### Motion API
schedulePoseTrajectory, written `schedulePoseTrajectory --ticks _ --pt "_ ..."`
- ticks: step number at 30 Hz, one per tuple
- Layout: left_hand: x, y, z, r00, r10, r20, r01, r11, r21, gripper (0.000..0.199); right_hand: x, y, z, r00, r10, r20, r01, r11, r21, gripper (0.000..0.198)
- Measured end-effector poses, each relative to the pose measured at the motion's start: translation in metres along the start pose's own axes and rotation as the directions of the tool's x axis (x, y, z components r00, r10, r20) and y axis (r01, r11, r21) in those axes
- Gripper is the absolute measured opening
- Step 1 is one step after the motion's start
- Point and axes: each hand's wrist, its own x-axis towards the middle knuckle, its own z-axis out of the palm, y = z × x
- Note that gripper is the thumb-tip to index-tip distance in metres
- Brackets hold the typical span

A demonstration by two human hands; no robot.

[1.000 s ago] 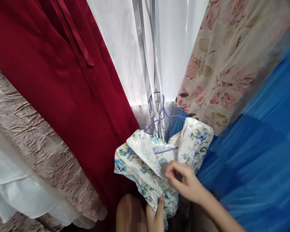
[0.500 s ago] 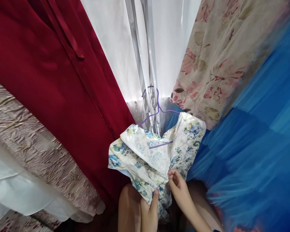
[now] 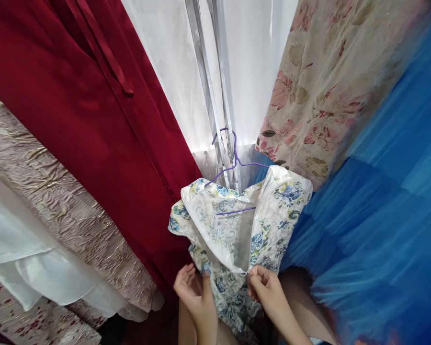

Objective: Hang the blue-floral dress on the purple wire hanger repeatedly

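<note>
A white dress with blue and yellow flowers (image 3: 285, 211) hangs in front of me on a purple wire hanger (image 3: 252, 164). It has short sleeves, its front neckline gapes, and the hanger's lower bar shows inside. My right hand (image 3: 267, 290) pinches the edge at the bottom of that opening, fingers closed on the cloth. Beside the left edge of the dress is my left hand (image 3: 197, 297), with thumb and fingers apart; its thumb lies against the fabric. The lower part of the dress bunches between my legs and is partly hidden.
Grey metal poles (image 3: 219, 96) rise behind the hanger before a white cloth (image 3: 158, 48). A dark red garment (image 3: 93, 124) and a textured pinkish one (image 3: 86, 206) hang left. To the right are a beige floral garment (image 3: 309, 96) and blue tulle (image 3: 373, 230).
My left hand has let go of the cloth, moved left and up, and spread its fingers. My right hand keeps its pinch slightly lower. The neckline is pulled wider and straighter.
</note>
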Motion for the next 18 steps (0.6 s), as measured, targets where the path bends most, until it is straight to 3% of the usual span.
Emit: schedulePoseTrajectory --ticks 2,3,5,8,13,18 --pt "-0.019 -0.003 0.001 0.975 0.024 0.219 -0.04 0.997 0.07 0.031 -0.002 -0.003 0.003 1.0 -0.02 0.021 0.02 1.0 0.006 0.025" --pt "-0.03 -0.004 0.002 0.938 0.025 0.344 -0.062 0.993 0.096 0.026 -0.002 -0.004 0.004 0.999 -0.021 0.045 0.02 1.0 0.016 0.024" --pt "-0.053 -0.006 0.006 0.862 0.02 0.507 -0.082 0.992 0.101 0.036 -0.002 -0.004 0.003 0.996 -0.011 0.09 0.008 0.999 0.036 0.023" --pt "-0.069 -0.001 0.014 0.841 -0.008 0.54 -0.042 0.996 0.08 0.046 -0.003 -0.004 -0.002 0.995 0.022 0.102 -0.026 0.999 0.044 0.021" --pt "-0.059 0.019 0.028 0.799 0.02 0.601 -0.085 0.993 0.08 0.014 -0.008 -0.006 -0.011 0.997 0.056 0.052 -0.058 0.998 0.029 0.031" --pt "-0.057 0.023 0.031 0.784 0.109 0.611 -0.154 0.988 0.023 0.013 -0.006 -0.015 -0.009 0.998 0.057 -0.017 -0.056 0.996 0.075 0.037"
